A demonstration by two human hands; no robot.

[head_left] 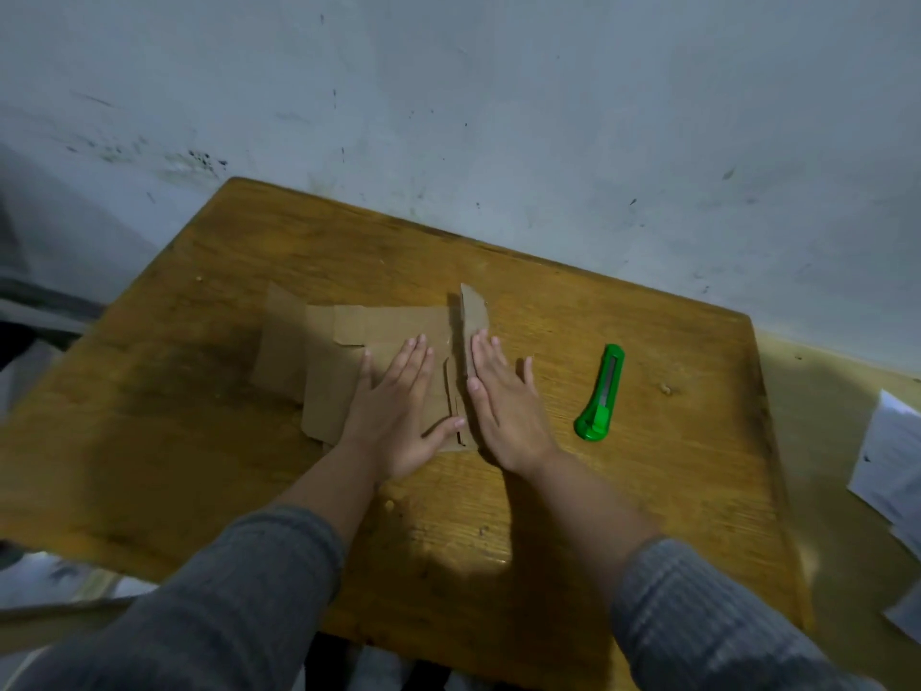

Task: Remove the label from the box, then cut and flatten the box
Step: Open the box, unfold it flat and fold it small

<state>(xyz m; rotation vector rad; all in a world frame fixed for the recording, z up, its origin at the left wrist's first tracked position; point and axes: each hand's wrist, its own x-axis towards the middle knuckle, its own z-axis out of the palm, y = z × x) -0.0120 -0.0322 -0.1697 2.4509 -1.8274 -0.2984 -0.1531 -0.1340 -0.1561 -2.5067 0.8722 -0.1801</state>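
A brown cardboard box [319, 356], cut open, lies spread flat in the middle of the wooden table [199, 301]. My left hand [398, 406] lies flat, palm down, on its right part, fingers together and pointing away. My right hand [503, 401] lies flat beside it, its fingers against a narrow flap [473, 316] that still stands up at the box's right edge. Neither hand holds anything. A green utility knife [600, 394] lies on the table to the right of my right hand, apart from it.
The table stands against a stained grey wall [498, 117]. White papers [892, 456] lie beyond the table's right edge. Grey sleeves cover both forearms.
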